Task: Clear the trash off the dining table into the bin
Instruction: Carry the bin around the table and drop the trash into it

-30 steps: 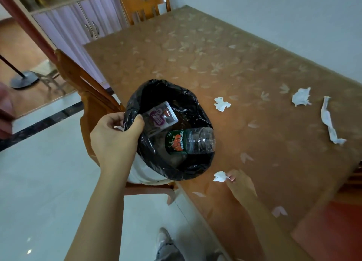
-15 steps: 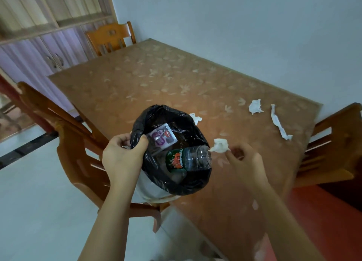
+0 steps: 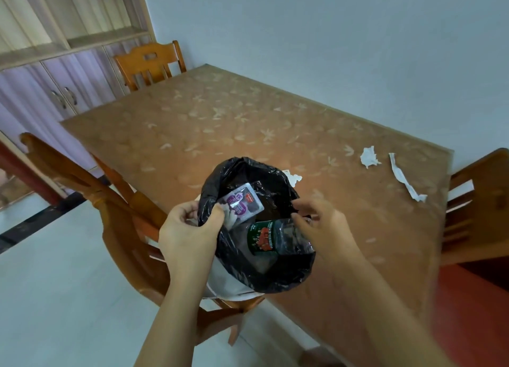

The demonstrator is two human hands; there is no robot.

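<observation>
- Left hand [image 3: 190,229] grips the black-lined white bin [image 3: 275,281]; right hand [image 3: 322,223] curls over its mouth, and I cannot tell what it holds.
- Likely dropping; next, fetch the crumpled white tissue [image 3: 370,160] off the brown tabletop [image 3: 220,124].

The dining table [image 3: 220,135] wears a brown cover patterned with pale leaves. Near its right end lie a crumpled tissue [image 3: 370,157] and, just beside it, a long twisted paper strip [image 3: 405,178]. Another white scrap [image 3: 292,177] shows partly behind the bin [image 3: 261,278].
</observation>
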